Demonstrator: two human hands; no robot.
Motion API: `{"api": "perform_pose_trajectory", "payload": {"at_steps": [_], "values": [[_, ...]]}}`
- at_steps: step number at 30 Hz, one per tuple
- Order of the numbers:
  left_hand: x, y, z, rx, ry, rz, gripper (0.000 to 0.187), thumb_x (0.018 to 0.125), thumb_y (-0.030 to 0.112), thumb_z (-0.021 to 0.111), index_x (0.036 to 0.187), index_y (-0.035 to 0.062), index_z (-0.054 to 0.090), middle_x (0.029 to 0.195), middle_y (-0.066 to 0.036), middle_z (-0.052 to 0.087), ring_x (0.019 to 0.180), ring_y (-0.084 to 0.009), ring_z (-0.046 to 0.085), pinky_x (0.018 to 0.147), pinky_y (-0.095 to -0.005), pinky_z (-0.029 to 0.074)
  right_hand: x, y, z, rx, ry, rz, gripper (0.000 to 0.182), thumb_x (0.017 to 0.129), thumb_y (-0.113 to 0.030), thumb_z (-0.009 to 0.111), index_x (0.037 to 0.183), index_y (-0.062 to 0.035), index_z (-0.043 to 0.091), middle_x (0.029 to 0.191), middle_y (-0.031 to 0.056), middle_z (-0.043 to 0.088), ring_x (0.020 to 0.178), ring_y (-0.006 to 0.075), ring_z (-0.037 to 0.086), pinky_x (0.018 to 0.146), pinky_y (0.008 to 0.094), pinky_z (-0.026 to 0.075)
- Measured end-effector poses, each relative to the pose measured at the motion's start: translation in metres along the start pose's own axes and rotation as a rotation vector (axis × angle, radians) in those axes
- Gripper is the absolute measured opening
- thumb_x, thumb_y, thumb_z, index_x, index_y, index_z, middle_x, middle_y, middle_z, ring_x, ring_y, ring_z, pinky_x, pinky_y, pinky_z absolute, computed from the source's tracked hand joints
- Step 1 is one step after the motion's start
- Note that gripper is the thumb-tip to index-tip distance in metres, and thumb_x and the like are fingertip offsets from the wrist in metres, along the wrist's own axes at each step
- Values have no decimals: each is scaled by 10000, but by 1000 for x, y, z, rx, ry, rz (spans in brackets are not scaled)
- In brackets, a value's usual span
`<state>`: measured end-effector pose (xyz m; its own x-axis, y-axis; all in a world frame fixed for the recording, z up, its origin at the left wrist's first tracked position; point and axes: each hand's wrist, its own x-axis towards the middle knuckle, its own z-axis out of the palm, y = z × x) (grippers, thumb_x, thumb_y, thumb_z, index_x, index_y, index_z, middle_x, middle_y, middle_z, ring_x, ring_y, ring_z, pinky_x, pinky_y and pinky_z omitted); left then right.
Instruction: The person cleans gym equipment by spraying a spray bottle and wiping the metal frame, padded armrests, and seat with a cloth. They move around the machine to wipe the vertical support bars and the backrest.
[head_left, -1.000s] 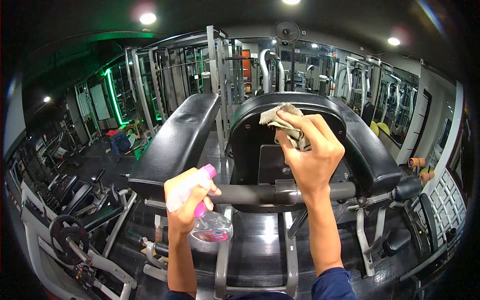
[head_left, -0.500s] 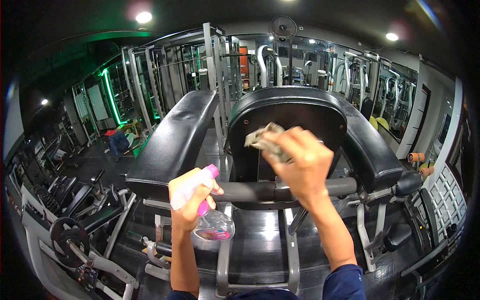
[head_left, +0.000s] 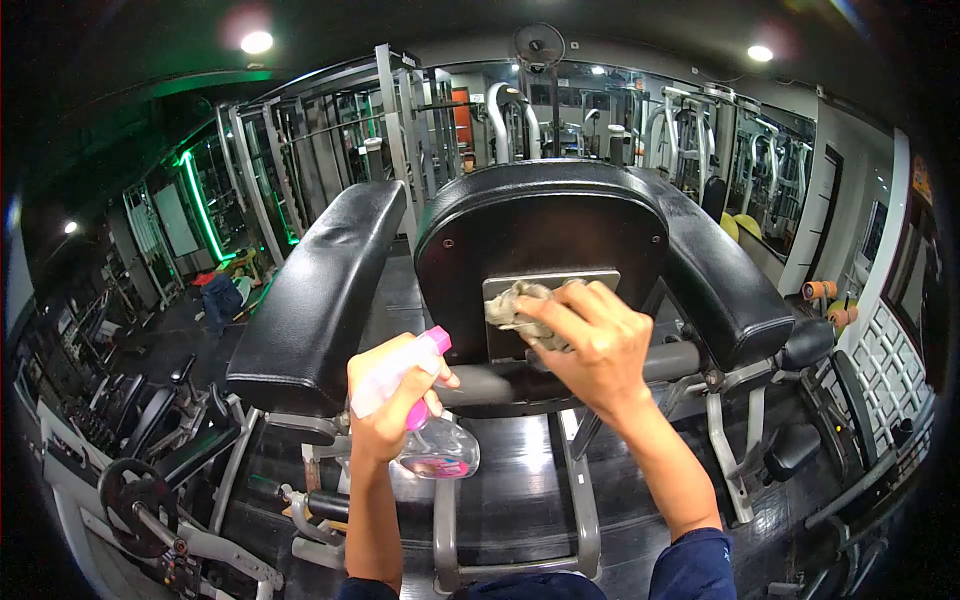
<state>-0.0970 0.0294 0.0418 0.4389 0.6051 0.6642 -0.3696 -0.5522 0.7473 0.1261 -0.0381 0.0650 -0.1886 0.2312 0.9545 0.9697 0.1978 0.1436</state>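
Note:
My left hand [head_left: 385, 400] is wrapped round the neck of a clear spray bottle [head_left: 443, 448] with a pink and white trigger head. The bottle hangs tilted below the fingers. In my right hand [head_left: 600, 345] is a crumpled greyish cloth [head_left: 515, 303], bunched in the fingers. It lies over the metal plate [head_left: 600, 277] on the back of a black padded backrest [head_left: 540, 225]. My fingers hide part of that plate. A grey tube [head_left: 670, 362] runs across below the plate, behind both hands.
Long black arm pads flank the backrest, a left pad [head_left: 320, 290] and a right pad [head_left: 725, 275]. A weight plate [head_left: 138, 500] sits on a machine at lower left. Racks stand behind, and a fan [head_left: 540, 45] is mounted high up.
My right hand has moved the cloth from above the plate down onto it. The view has shifted slightly to the right. My left hand still holds the spray bottle in much the same position.

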Motion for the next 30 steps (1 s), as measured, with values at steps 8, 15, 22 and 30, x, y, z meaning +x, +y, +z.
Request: {"api": "perform_pose_trajectory", "payload": {"at_steps": [8, 15, 22, 30], "values": [[4, -6, 9, -33, -31, 7, 230, 936, 167, 607, 931, -50, 682, 789, -141, 662, 565, -128, 607, 508, -230, 474, 23, 23, -17, 44, 230, 98, 370, 606, -106, 826, 957, -170, 732, 766, 2, 620, 655, 202, 599, 576, 336, 482], [7, -10, 19, -46, -61, 9, 187, 930, 129, 598, 955, -33, 688, 784, -139, 661, 562, -123, 596, 502, -233, 471, -16, 20, -10, 68, 143, 126, 370, 599, -165, 843, 946, -159, 715, 812, 3, 648, 679, 202, 608, 583, 328, 487], [11, -14, 29, -86, -91, 20, 174, 926, 120, 602, 943, -34, 683, 788, -142, 658, 584, -136, 611, 506, -234, 476, 0, 39, -29, -4, 183, 112, 423, 601, -93, 820, 1006, -183, 738, 802, 16, 645, 680, 206, 614, 588, 333, 490], [18, -13, 46, -136, -126, 37, 174, 930, 118, 604, 955, -34, 685, 793, -146, 652, 646, -155, 646, 517, -237, 491, 7, 49, -27, 66, 344, 160, 338, 627, -66, 814, 946, -136, 728, 761, 42, 630, 671, 227, 615, 606, 341, 486]]}}
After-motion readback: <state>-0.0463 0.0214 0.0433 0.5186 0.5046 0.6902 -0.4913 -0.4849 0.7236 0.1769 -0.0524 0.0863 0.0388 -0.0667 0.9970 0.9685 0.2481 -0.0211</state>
